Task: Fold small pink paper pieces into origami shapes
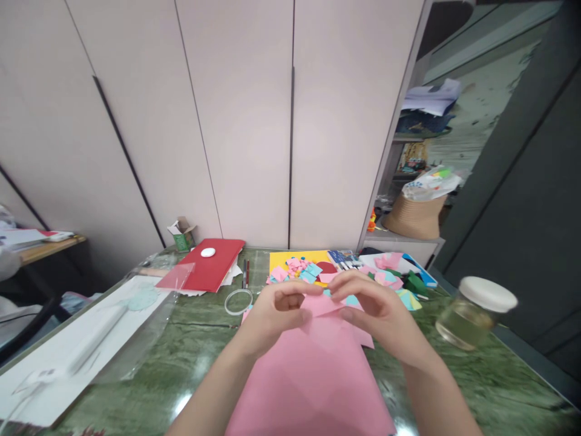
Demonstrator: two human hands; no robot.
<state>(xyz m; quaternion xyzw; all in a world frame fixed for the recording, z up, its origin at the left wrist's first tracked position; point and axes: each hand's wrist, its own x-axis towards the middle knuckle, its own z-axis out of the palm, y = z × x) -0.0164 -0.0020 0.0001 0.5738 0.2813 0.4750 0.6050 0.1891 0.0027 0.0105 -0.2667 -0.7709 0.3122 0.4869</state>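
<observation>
A small piece of pink paper (pixel 323 304) is held up between my two hands, with a slanting edge or fold across it. My left hand (pixel 284 312) pinches its left side between thumb and fingers. On the right side, my right hand (pixel 370 303) has its thumb and curled fingertips at the paper's edge. Under both hands lies a large pink sheet (pixel 313 387), reaching the near edge of the view. Another pink corner (pixel 367 337) sticks out beneath my right hand.
Behind my hands, a yellow sheet (pixel 279 260) bears small pink and blue paper pieces. A red folder (pixel 213 266) and a clear ring (pixel 238 301) lie to the left. At right stands a lidded jar (pixel 472 315) of liquid; paper scraps (pixel 393 275) lie farther back.
</observation>
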